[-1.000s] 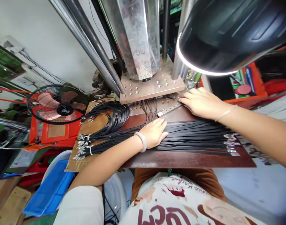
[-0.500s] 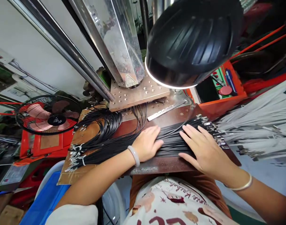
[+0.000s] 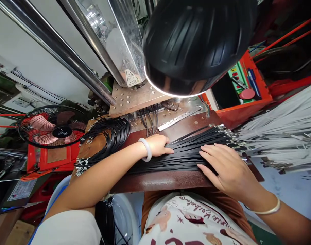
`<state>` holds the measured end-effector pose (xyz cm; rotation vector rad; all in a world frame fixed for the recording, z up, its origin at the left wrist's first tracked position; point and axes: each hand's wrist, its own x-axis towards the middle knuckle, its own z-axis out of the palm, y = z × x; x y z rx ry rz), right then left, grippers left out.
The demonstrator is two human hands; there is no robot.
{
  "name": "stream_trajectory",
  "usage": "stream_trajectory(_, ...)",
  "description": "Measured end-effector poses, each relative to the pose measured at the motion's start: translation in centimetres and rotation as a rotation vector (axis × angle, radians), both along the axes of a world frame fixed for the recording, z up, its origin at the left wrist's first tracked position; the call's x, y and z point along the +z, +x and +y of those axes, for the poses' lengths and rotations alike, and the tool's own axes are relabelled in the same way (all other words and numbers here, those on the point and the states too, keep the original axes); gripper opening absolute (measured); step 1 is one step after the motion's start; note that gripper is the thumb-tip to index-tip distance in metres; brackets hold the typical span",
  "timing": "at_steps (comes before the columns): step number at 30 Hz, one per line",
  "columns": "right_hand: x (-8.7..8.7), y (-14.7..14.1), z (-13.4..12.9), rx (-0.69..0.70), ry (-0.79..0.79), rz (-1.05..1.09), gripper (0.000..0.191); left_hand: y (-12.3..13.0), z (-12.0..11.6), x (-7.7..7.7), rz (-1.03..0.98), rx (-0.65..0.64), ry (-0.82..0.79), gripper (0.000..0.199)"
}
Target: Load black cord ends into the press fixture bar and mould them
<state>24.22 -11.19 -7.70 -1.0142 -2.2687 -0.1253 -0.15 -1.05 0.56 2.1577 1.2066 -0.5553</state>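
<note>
A wide bundle of flat black cables (image 3: pixel 186 160) lies across the brown work table (image 3: pixel 155 182), with metal-ended connectors (image 3: pixel 228 134) at its right end. My left hand (image 3: pixel 157 144) is closed around the upper part of the bundle, thumb on the near side; its fingertips are partly hidden among the strands. Resting on the right part of the cables, my right hand (image 3: pixel 225 166) is spread palm down, fingers extended and holding nothing. A coiled bunch of black cables (image 3: pixel 119 134) sits to the left on brown cardboard, and white-tipped ends (image 3: pixel 82 165) show beside my left forearm.
Beyond the cables stands a press with a drilled metal plate (image 3: pixel 127 98) and a clear guard. A black lamp (image 3: pixel 196 51) hangs low over the table. A metal strip (image 3: pixel 179 118) lies behind the bundle. Grey cables (image 3: pixel 280 126) fill the right side; a fan (image 3: pixel 61 131) stands left.
My left hand has gone from lying on the cables to closing on them, slightly farther back. The right hand stays spread on the bundle. The view has shifted a little.
</note>
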Motion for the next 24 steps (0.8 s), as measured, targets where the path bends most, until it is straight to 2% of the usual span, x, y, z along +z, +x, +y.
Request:
stream_trajectory(4,0.0,0.0,0.0,0.015,-0.012,0.032,0.031,-0.6,1.7,0.2,-0.261,0.283,-0.374,0.026)
stream_trajectory(6,0.0,0.0,0.0,0.018,-0.009,0.046,0.031,-0.5,2.7,0.3,-0.449,0.371,-0.550,0.025)
stream_trajectory(8,0.0,-0.1,-0.1,0.018,-0.008,0.049,0.031,-0.2,3.5,0.0,-0.558,0.410,-0.646,0.024)
stream_trajectory(12,0.1,-0.1,-0.1,0.006,-0.009,0.044,0.029,0.8,4.4,-1.1,-0.602,0.491,-0.762,0.024)
stream_trajectory(15,0.3,-0.2,-0.1,0.005,-0.008,0.053,0.029,1.0,4.5,-1.3,-0.785,0.470,-0.875,0.033)
stream_trajectory(17,0.3,-0.3,0.0,0.003,-0.011,0.056,0.029,0.9,4.5,-1.2,-0.826,0.446,-0.860,0.037)
stream_trajectory(22,-0.2,-0.1,-0.4,0.004,-0.021,0.065,0.029,1.4,4.9,-1.7,-0.768,0.390,-0.590,0.026)
stream_trajectory(24,0.0,0.3,-0.4,0.034,-0.035,0.110,0.029,1.8,4.9,-2.0,-0.723,0.405,-0.594,0.023)
